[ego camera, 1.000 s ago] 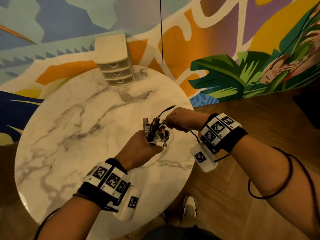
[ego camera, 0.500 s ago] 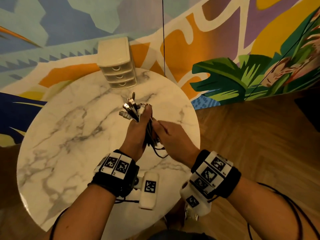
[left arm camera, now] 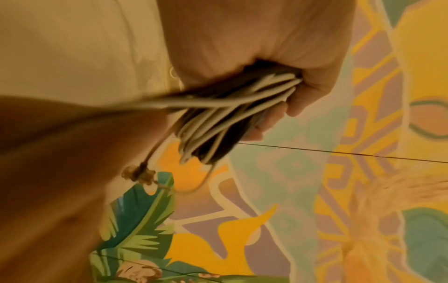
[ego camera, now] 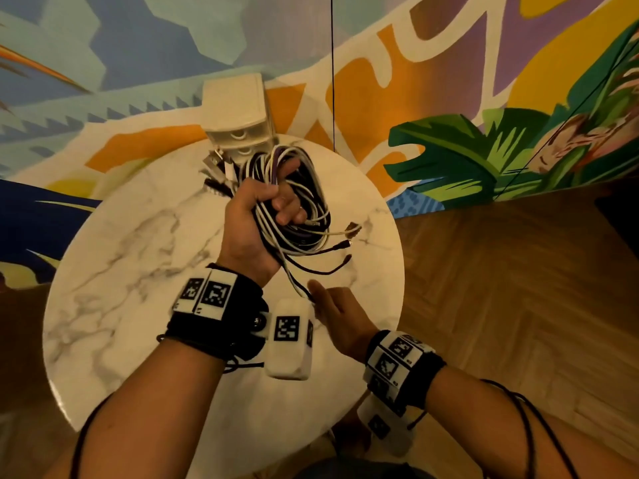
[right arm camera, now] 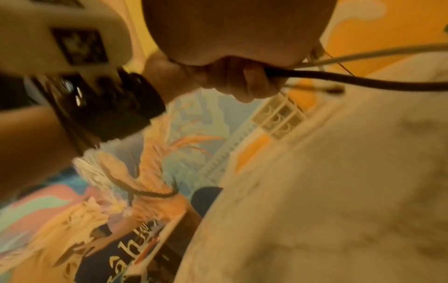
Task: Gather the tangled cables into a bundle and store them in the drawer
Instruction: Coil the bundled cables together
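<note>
My left hand (ego camera: 257, 210) grips a bundle of cables (ego camera: 313, 216), black, white and purple, raised over the far half of the marble table (ego camera: 138, 271). Plug ends (ego camera: 216, 167) stick out at the top left, and loose ends (ego camera: 345, 243) trail to the right. In the left wrist view the fingers (left arm camera: 298, 99) curl tightly round the cables (left arm camera: 218, 118). My right hand (ego camera: 320, 297) is lower and nearer me, pinching a black strand (ego camera: 297, 283) that hangs from the bundle. The right wrist view shows its fingers (right arm camera: 244, 82) curled on that black cable (right arm camera: 339, 79).
A small cream drawer unit (ego camera: 238, 112) with three shut drawers stands at the table's far edge against the painted wall, right behind the bundle; it also shows in the right wrist view (right arm camera: 278, 118). Wooden floor (ego camera: 518, 288) lies to the right.
My left hand has raised the bundle and turned it, so the coil now hangs in open loops near the drawer unit. My right hand has dropped back toward me onto a trailing strand.
</note>
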A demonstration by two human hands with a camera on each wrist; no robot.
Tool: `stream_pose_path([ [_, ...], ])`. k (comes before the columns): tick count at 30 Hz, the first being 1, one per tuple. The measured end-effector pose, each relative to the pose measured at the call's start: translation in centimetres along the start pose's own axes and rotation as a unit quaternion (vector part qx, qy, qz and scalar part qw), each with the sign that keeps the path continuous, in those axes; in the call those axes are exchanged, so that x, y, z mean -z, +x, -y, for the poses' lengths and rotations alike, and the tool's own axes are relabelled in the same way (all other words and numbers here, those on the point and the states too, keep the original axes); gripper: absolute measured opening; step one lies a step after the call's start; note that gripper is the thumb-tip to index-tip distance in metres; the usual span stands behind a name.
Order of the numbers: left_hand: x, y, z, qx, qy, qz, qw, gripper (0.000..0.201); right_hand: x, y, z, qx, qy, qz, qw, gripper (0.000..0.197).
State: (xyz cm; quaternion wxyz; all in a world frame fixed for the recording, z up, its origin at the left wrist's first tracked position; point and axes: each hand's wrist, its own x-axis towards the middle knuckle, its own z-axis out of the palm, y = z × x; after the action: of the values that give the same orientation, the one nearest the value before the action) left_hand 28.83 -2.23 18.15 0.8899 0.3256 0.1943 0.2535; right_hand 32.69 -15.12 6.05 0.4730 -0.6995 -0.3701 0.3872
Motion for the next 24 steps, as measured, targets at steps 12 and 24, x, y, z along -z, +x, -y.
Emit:
stream_pose_path([
  [12, 0.5, -4.0, -0.2, 0.066, 0.202, 0.222, 0.952, 0.032, 6.9, 5.0, -1.6, -0.173, -0.011, -0.052, 0.984, 0.056],
  [24, 0.9, -4.2, -0.6, 0.027, 0.246, 0.168, 0.954, 0.025, 9.3, 5.4, -1.0, -0.164, -0.186, 0.047, 0.968, 0.038],
])
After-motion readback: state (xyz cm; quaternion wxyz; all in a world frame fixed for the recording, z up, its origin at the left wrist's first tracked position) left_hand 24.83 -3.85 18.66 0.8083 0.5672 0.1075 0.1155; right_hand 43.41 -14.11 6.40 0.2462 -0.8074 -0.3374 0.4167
